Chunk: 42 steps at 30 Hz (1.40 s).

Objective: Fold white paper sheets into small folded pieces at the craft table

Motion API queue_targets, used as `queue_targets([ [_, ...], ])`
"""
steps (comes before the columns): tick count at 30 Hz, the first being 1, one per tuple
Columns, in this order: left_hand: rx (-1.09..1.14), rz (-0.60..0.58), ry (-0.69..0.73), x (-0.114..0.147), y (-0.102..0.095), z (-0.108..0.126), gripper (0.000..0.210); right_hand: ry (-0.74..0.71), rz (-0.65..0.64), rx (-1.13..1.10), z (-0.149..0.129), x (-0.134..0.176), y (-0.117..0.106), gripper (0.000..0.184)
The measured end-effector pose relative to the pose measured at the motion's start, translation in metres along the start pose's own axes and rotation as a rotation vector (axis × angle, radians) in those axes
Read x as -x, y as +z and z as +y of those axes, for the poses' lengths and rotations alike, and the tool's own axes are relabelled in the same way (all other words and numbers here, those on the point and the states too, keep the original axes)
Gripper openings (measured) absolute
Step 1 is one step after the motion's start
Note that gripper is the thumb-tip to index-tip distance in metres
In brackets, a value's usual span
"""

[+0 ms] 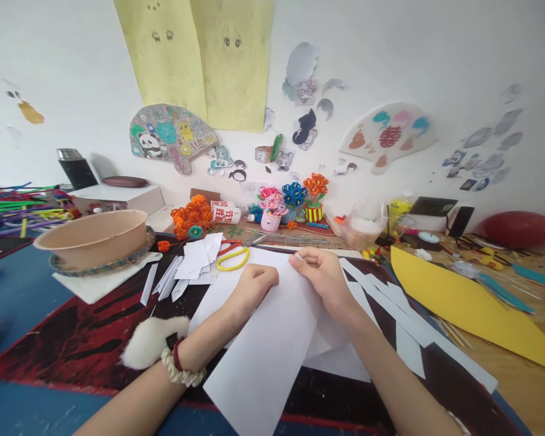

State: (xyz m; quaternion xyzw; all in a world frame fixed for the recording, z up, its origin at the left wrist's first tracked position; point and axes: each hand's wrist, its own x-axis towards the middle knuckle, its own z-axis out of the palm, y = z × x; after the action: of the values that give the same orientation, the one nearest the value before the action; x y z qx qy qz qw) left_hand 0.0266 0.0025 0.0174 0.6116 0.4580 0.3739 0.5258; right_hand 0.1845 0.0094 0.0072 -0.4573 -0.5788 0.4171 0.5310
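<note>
A long sheet of white paper slants from the middle of the table toward me, its near end hanging over the mat's edge. My left hand is closed at the sheet's upper left edge, fingers curled and partly hidden. At the top edge, my right hand pinches the paper between thumb and fingers. More white sheets lie beneath. Yellow-handled scissors rest just beyond my left hand. To their left is a pile of small cut paper pieces. White paper strips lie right of my right arm.
A beige bowl stands at the left, near a fluffy white object. Pipe-cleaner flowers stand along the wall. Yellow card covers part of the right side. A dark red mat lies under the papers.
</note>
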Motion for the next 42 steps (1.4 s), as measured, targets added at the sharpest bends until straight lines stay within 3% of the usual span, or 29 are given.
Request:
queue_targets([
  [13,-0.005,-0.073,0.020,-0.002,0.000,0.002,0.025,0.034,0.219,-0.064,0.016,-0.020,-0.027,0.034],
  [23,0.339,-0.133,-0.105,0.008,-0.010,0.004,0.027,0.050,0.496,-0.138,0.027,-0.037,-0.065,0.033],
  [26,0.405,-0.147,-0.090,0.008,-0.019,0.010,0.029,0.036,0.590,-0.152,0.031,-0.041,-0.076,0.031],
  [29,0.394,-0.091,-0.041,0.009,-0.026,0.016,0.030,0.017,0.654,-0.166,0.035,-0.045,-0.081,0.031],
  [33,0.167,0.063,0.072,0.005,-0.032,0.017,0.030,0.009,0.592,-0.175,0.035,-0.044,-0.076,0.034],
  [38,-0.306,0.317,0.258,0.000,-0.045,0.015,0.025,0.015,0.367,-0.171,0.021,-0.033,-0.059,0.037],
  [40,-0.403,0.226,0.283,0.000,-0.048,0.016,0.026,0.013,0.273,-0.154,0.015,-0.028,-0.052,0.036],
  [42,-0.401,0.032,0.266,0.002,-0.044,0.017,0.025,-0.001,0.186,-0.109,0.012,-0.025,-0.047,0.035],
])
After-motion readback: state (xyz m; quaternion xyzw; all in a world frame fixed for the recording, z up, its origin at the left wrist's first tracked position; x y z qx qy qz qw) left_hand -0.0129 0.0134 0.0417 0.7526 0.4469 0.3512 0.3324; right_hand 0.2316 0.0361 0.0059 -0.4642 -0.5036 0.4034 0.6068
